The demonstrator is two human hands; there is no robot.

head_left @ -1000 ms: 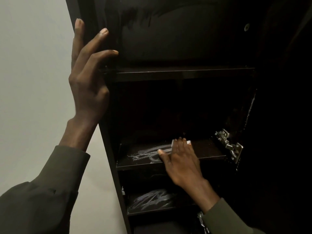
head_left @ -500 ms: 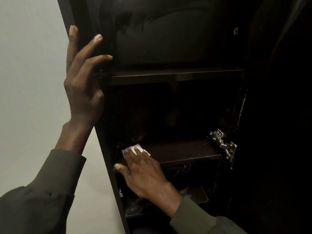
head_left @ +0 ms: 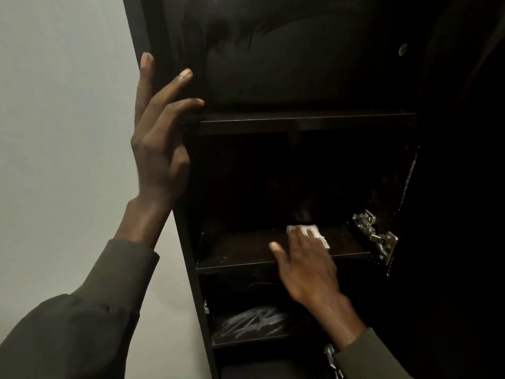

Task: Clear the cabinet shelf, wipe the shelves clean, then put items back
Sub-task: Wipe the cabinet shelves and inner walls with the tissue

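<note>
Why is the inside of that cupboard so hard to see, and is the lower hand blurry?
Head view: the cabinet interior is dim, its back lost in shadow, while the wall is brighter; the right hand and white cloth are slightly motion-blurred; the hinge glints; the left hand looks sharp.

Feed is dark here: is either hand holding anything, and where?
Right hand presses a white wipe flat on the shelf, fingers on top. Left hand holds nothing, resting on the cabinet edge.

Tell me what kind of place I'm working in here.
Probably indoors, at a tall dark cabinet against a pale wall: stacked shelves, a metal door hinge, dim lighting. The room type can't be told.
</note>
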